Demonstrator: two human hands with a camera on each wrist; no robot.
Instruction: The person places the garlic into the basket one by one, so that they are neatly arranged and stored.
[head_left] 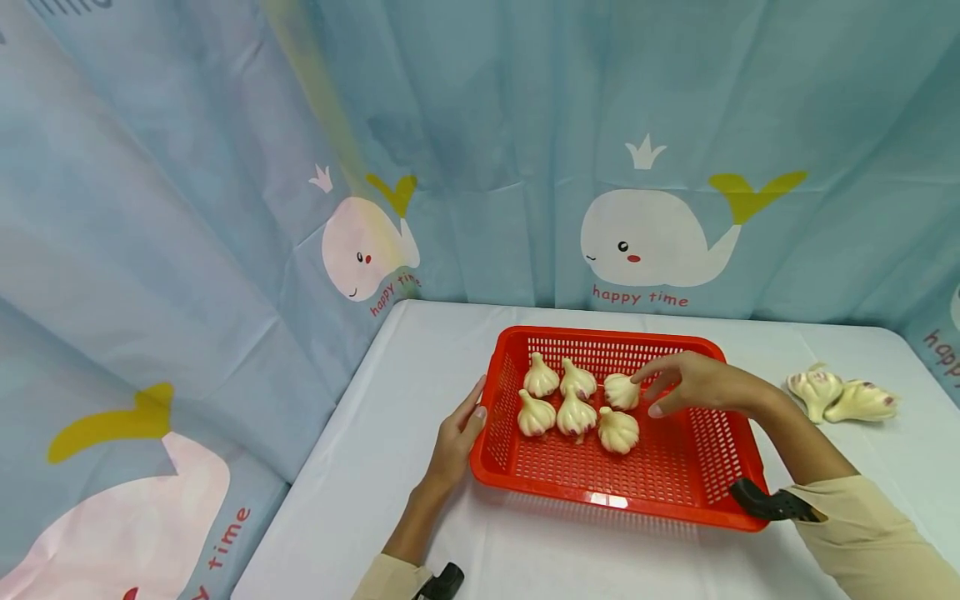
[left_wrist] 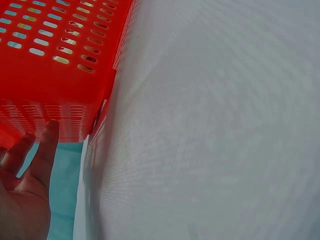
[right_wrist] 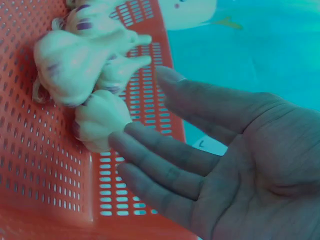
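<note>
Several garlic bulbs stand in two rows in the left and middle part of a red plastic basket on the table. My right hand reaches in over the basket's right half, its fingers spread and the palm holding nothing. Its fingertips are right at the back-row garlic bulb, the one farthest right in that row. At the basket's left side, my left hand lies with extended fingers against the outer wall and the thumb by the rim.
Two more garlic bulbs lie side by side on the white tablecloth, right of the basket. A blue curtain with whale prints hangs behind the table and along its left side. Black straps sit at both wrists.
</note>
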